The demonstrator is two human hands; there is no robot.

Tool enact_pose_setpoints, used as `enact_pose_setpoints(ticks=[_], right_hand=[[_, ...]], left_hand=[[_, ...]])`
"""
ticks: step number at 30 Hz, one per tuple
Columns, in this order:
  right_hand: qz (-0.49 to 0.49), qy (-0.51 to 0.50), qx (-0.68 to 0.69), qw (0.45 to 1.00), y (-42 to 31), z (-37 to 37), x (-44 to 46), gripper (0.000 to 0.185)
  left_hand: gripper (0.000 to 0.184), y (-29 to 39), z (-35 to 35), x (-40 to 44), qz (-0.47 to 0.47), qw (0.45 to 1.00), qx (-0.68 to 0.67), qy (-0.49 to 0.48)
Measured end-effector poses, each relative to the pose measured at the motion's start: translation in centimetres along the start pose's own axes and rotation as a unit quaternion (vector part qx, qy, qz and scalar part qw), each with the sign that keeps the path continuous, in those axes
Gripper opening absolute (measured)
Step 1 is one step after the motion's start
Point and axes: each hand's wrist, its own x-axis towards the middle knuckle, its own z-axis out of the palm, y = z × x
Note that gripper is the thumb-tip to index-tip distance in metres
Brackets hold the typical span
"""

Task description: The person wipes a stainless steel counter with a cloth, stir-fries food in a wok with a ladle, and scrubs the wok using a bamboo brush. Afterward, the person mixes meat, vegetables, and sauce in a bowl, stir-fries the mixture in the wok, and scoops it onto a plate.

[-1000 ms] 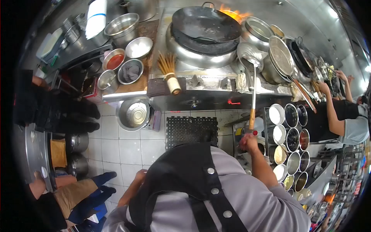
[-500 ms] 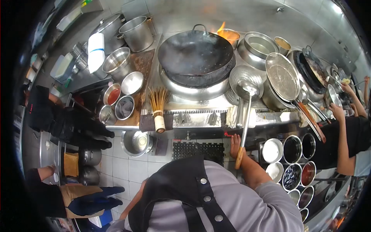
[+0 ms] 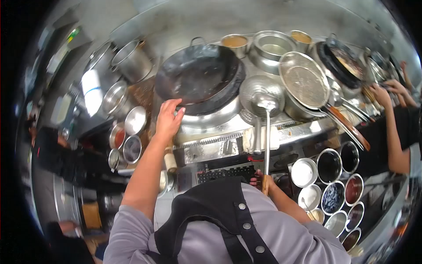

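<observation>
Left hand [image 3: 169, 119] unclenched at wok [image 3: 198, 75] near rim. Right hand [image 3: 271, 183] at ladle [image 3: 267, 145] handle, can't tell if gripping

Skimmer [image 3: 255, 88] beside wok [image 3: 195, 75], gap seemingly tight

A steel stove top [image 3: 206, 130] spreads beneath and beyond the left fingers [image 3: 172, 104], its burner ring [image 3: 215, 116] carrying the wok [image 3: 200, 72] just past them. To the fingers' right stand a deep pot [image 3: 295, 110] and, farther off, a wide pot [image 3: 274, 48] and two smaller pots [image 3: 235, 42]; a white cloth [image 3: 249, 141] lies on the edge. Left of them, a brown worktop [image 3: 142, 91] bears a shiny bowl [image 3: 135, 120] and a sauce bowl [image 3: 117, 136].
</observation>
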Motion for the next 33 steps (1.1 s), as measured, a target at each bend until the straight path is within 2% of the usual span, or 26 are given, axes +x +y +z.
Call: enact_pose_setpoints(ticks=[1, 2, 3, 4, 5, 6, 7, 8, 9, 10, 11, 12, 14, 15, 17, 19, 21, 29, 33], right_hand=[[0.068, -0.057, 0.296, 0.951, -1.5, 0.0, -3.9, 0.061], [0.023, -0.130, 0.361, 0.923, -2.6, -0.3, -7.4, 0.065], [-0.029, -0.196, 0.424, 0.883, -3.0, -0.7, -10.0, 0.068], [-0.096, -0.207, 0.426, 0.875, -2.8, -0.8, -11.0, 0.069], [-0.106, -0.183, 0.394, 0.895, -4.2, -0.6, -13.4, 0.064], [-0.100, -0.141, 0.322, 0.931, -5.4, -0.6, -15.0, 0.055], [-0.121, -0.058, 0.220, 0.966, -7.0, 0.5, -16.9, 0.044], [-0.084, 0.042, 0.067, 0.993, -9.7, 1.4, -20.0, 0.043], [-0.202, 0.209, -0.186, 0.938, -8.7, 1.6, -19.2, 0.049], [-0.252, 0.293, -0.232, 0.893, -8.3, 2.1, -19.1, 0.049], [-0.263, 0.352, -0.226, 0.870, -8.7, 2.8, -20.1, 0.042], [-0.245, 0.327, -0.240, 0.881, -9.1, 2.6, -20.9, 0.042], [-0.287, 0.347, -0.214, 0.867, -9.4, 4.1, -24.5, 0.034], [-0.277, 0.339, -0.188, 0.879, -9.7, 5.1, -26.6, 0.034], [-0.368, 0.343, -0.135, 0.854, -8.4, 7.1, -27.3, 0.034], [-0.370, 0.325, -0.069, 0.868, -7.9, 9.5, -29.2, 0.031], [-0.365, 0.348, -0.071, 0.860, -6.9, 10.1, -28.7, 0.030], [-0.384, 0.339, -0.107, 0.852, -7.6, 9.9, -29.0, 0.028], [-0.412, 0.295, -0.112, 0.855, -9.8, 8.9, -27.3, 0.031]], left_hand=[[0.027, -0.4, 1.6, 1.2, 0.036, 0.999, 0.022, 0.020], [0.027, -1.2, 3.1, 1.7, 0.056, 0.998, 0.001, 0.016], [0.024, -2.3, 4.6, 1.7, 0.058, 0.998, 0.036, -0.011], [0.021, -2.6, 6.2, 1.9, 0.069, 0.995, 0.067, -0.039], [0.017, -1.6, 6.9, 2.0, 0.049, 0.997, 0.063, -0.004], [0.016, -2.6, 8.2, 1.6, 0.033, 0.997, 0.059, -0.022], [0.018, -2.6, 8.5, 1.8, 0.029, 0.997, 0.049, -0.045], [0.023, -2.3, 8.4, 1.7, 0.026, 0.993, 0.090, -0.073], [0.032, -2.0, 7.5, 0.9, 0.039, 0.998, -0.022, -0.038], [0.040, -1.4, 6.2, 0.1, 0.087, 0.996, -0.012, -0.011], [0.047, -1.5, 5.2, -1.7, 0.097, 0.994, 0.032, 0.038], [0.051, -3.6, 5.2, -3.2, 0.113, 0.991, 0.015, 0.072], [0.057, -13.6, 8.6, -6.6, 0.291, 0.943, 0.060, 0.148], [0.057, -12.9, 8.0, -7.7, 0.243, 0.963, 0.054, 0.103], [0.055, -10.1, 8.3, -9.7, 0.166, 0.985, 0.041, 0.017], [0.054, -9.2, 9.4, -11.1, 0.127, 0.990, 0.034, -0.054], [0.053, -8.3, 10.5, -12.0, 0.106, 0.987, 0.034, -0.120], [0.048, -8.3, 11.5, -13.5, 0.042, 0.962, 0.066, -0.262], [0.046, -11.6, 9.8, -12.6, -0.015, 0.950, 0.078, -0.303]])
